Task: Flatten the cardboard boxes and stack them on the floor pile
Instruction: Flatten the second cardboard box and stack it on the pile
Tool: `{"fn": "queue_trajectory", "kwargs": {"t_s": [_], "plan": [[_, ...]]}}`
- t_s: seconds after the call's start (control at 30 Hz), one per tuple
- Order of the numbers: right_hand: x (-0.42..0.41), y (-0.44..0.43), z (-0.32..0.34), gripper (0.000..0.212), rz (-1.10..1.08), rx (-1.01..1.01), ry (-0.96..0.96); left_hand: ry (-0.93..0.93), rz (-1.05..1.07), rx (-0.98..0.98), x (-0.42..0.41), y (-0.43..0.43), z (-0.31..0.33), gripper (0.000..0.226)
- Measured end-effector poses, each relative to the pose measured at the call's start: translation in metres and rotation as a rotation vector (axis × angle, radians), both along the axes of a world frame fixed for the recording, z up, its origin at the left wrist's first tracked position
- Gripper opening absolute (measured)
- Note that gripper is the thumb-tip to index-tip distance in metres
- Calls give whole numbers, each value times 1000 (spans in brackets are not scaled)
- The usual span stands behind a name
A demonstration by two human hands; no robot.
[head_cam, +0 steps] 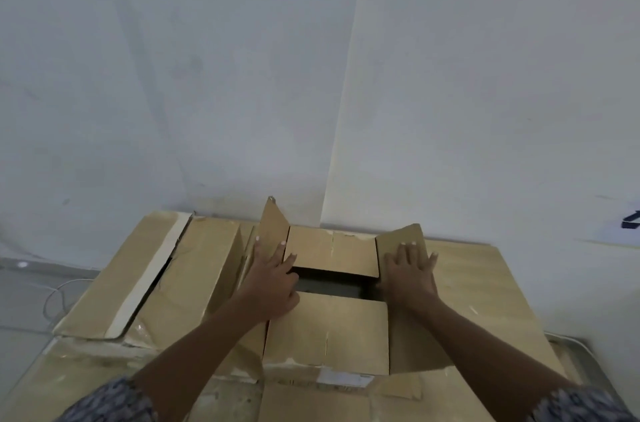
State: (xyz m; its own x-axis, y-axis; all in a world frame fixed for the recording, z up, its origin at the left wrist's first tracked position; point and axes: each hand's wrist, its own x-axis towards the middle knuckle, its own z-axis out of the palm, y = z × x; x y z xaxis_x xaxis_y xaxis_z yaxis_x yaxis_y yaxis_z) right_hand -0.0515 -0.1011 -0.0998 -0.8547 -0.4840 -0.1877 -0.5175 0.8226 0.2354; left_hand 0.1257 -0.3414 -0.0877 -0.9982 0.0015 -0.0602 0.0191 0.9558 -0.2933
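Lower middle: the left hand (273,278) and right hand (410,269), fingers straight, press the side flaps (398,236) of the box (327,331), likely so it can squash flat.

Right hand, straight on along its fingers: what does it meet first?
The right hand lies flat on the box's right flap, fingers pointing away from the person. Straight on, it would slide past the flap's far edge, then probably meet the white wall; the gap to it is unclear.

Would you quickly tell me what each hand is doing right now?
Left hand: open, straight fingers pressing the left flap.
Right hand: open, flat on the right flap.
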Motion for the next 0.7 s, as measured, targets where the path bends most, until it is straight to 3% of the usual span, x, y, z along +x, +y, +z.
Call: {"fn": "queue_trajectory", "kwargs": {"t_s": [0.13,0.27,0.4,0.53,0.63,0.7], "plan": [[-13,-23,-7,87,162,76,107,136,43,135,9,-13,0,38],[-25,-43,-7,72,235,94,118,142,129,269,23,-10,0,49],[-37,-37,9,57,284,124,153,227,189,422,41,3,10,39],[-53,-30,27,54,85,-97,42,176,325,579,56,19,20,26],[-58,-32,36,47,-79,-342,-148,109,468,859,62,33,33,49],[-54,-31,45,42,-74,-445,-217,90,498,1115,62,41,42,62]]}}
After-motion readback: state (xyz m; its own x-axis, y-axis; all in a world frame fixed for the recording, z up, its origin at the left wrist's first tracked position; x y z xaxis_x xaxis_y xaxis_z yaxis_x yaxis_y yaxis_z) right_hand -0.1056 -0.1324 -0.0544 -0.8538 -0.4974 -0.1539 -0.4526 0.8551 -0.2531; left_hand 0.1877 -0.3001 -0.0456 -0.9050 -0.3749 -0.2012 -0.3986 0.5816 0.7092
